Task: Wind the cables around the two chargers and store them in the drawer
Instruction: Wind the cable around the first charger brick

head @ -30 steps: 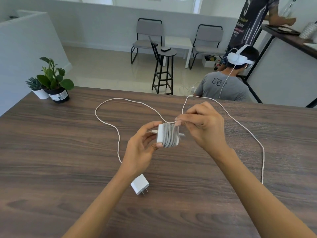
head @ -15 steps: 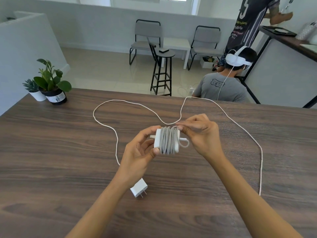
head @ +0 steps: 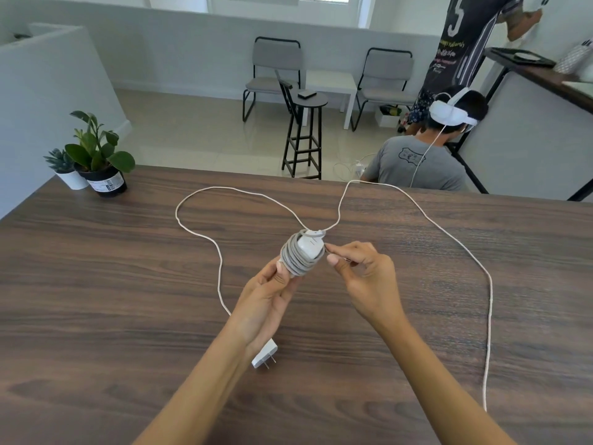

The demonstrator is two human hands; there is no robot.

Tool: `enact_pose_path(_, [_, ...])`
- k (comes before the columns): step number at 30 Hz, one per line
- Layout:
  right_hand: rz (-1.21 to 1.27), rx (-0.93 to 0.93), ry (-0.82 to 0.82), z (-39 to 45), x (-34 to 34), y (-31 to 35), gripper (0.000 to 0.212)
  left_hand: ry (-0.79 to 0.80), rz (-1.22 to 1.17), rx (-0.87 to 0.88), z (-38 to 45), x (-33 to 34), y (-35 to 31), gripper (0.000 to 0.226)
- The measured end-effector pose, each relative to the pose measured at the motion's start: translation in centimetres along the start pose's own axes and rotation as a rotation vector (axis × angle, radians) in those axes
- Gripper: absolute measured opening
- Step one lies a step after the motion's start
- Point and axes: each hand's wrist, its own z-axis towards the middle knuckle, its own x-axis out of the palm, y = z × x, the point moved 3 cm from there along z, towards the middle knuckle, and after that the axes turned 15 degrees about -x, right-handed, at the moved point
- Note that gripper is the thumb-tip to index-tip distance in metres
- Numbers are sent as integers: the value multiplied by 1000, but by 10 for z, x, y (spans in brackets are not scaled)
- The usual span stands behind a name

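Holding the wound charger (head: pixel 305 253) in my left hand (head: pixel 269 293) above the worktop (head: pixel 96 300); right hand (head: pixel 362 274) pinches its cable end. Loose tuck could unravel. Second charger (head: pixel 264 353) lies near, cable (head: pixel 449 239) sprawled.

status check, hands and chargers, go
Left hand grips wound charger. Right hand pinches its cable end. Second charger unwound on table, loose cable sprawled. No drawer in view.

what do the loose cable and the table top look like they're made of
Loose cable: probably braided fabric sheath, since it looks matte off-white with a faintly ropy texture. Table: dark wood or wood-look laminate, with streaky grain and a low sheen; which one is unclear.
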Motion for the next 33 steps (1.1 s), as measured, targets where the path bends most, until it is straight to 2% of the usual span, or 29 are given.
enact_pose_path(6, [-30, 117, -24, -17, 2, -7, 27, -44, 72, 13, 4, -6, 12, 51])
enact_pose_path(12, [-135, 217, -21, -29, 1, -14, 13, -146, 484, 74, 5, -3, 24, 49])
enact_pose_path(16, [-195, 329, -21, -42, 0, -20, 10, -179, 655, 110, 5, -6, 32, 44])
enact_pose_path(24, [-337, 506, -5, -68, 0, -37, 12, -327, 928, -33, 10, -11, 69, 30])
enact_pose_path(29, [-327, 556, 24, -76, 3, -46, 14, -421, 1168, -23, 17, -7, 70, 41])
enact_pose_path(33, [-301, 558, 15, -76, 6, -49, 13, -449, 1150, 4, 18, -7, 67, 39])
